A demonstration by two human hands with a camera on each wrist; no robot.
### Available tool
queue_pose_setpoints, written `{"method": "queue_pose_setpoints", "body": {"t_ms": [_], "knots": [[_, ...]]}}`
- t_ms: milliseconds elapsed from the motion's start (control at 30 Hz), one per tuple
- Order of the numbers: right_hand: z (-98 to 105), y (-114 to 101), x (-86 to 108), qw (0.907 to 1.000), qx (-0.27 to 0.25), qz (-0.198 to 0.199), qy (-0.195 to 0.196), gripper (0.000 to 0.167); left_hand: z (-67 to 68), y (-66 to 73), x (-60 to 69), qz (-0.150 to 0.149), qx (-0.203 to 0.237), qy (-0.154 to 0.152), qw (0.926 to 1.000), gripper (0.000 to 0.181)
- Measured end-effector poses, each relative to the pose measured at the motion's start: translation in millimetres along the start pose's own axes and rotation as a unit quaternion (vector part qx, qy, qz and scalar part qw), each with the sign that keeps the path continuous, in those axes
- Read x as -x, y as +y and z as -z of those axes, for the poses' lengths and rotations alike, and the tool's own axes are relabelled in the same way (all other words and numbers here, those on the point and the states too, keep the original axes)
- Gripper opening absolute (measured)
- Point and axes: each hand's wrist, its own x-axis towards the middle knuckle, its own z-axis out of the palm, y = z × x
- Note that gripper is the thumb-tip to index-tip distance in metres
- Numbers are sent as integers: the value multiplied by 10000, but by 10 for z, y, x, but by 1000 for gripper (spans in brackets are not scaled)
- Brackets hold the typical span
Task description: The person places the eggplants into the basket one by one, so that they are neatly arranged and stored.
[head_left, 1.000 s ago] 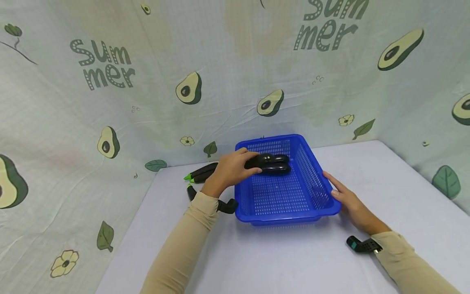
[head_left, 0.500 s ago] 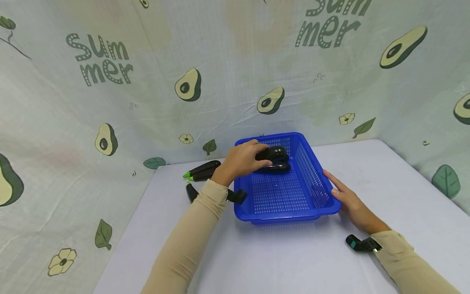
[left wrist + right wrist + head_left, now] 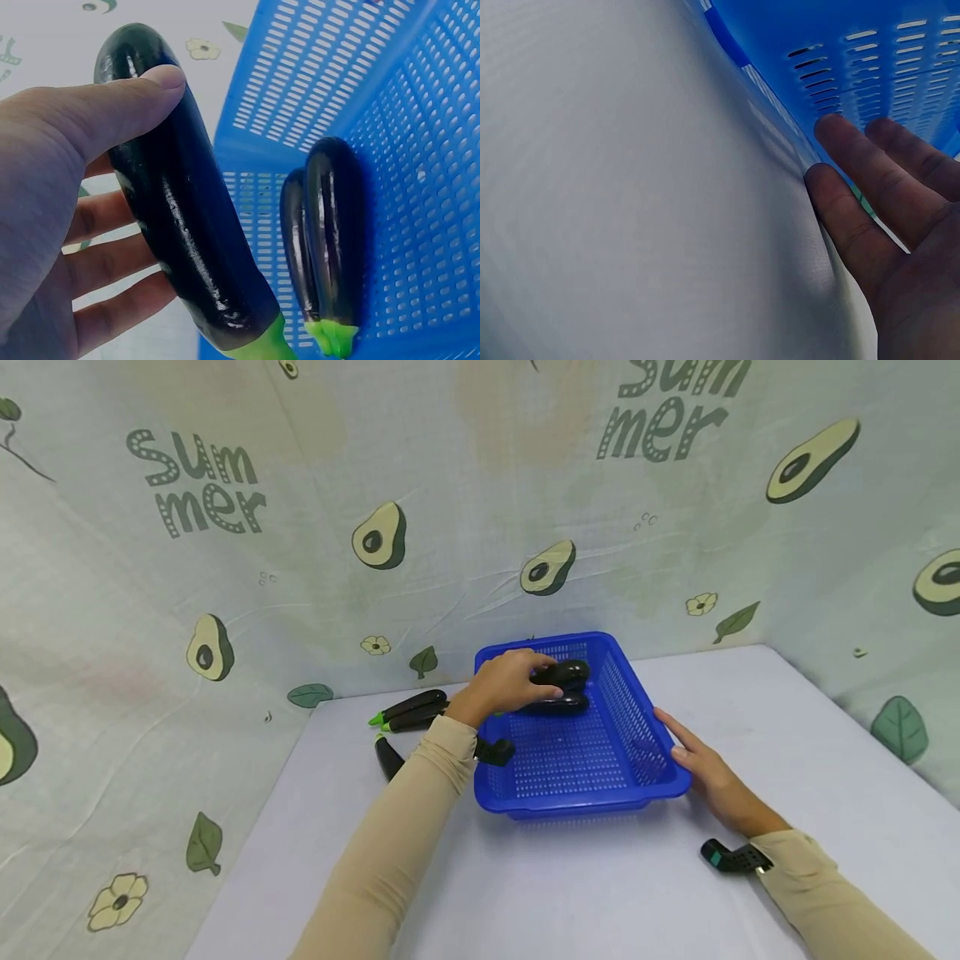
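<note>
My left hand (image 3: 504,683) reaches over the left side of a blue perforated plastic basket (image 3: 577,799) and grips a glossy dark eggplant (image 3: 567,672). In the left wrist view, the thumb lies across this eggplant (image 3: 187,202) and the fingers curl behind it, its green stem end pointing down. Two more eggplants (image 3: 334,232) lie side by side on the basket floor; the head view shows them partly covered by the hand. Fingers mostly straight, my right hand (image 3: 716,781) touches the outside of the basket's right wall, as the right wrist view also shows.
Left of the basket, two eggplants (image 3: 412,703) lie together with green stems to the left. Another eggplant (image 3: 388,758) lies nearer, partly behind the left forearm. A white cloth covers the table (image 3: 570,885); a printed curtain (image 3: 465,527) hangs behind it.
My left hand has moved right, further over the basket, with the eggplant in its grip, then nearly stopped. The right hand stays against the basket wall.
</note>
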Motion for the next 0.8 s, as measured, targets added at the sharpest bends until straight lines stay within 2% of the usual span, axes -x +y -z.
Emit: {"method": "queue_pose_setpoints", "body": {"t_ms": [200,467,800], "knots": [[-2,12,-5,10000,26,16,19,58,-50,7,-83,44,206,-139,9997,55],[-7,11,-17,10000,22,23,14,58,-111,-6,-184,130,-226,-508,9984,54],[-6,18,-1,10000,74,28,18,57,-193,-1,-266,291,-196,-646,9973,54]]}}
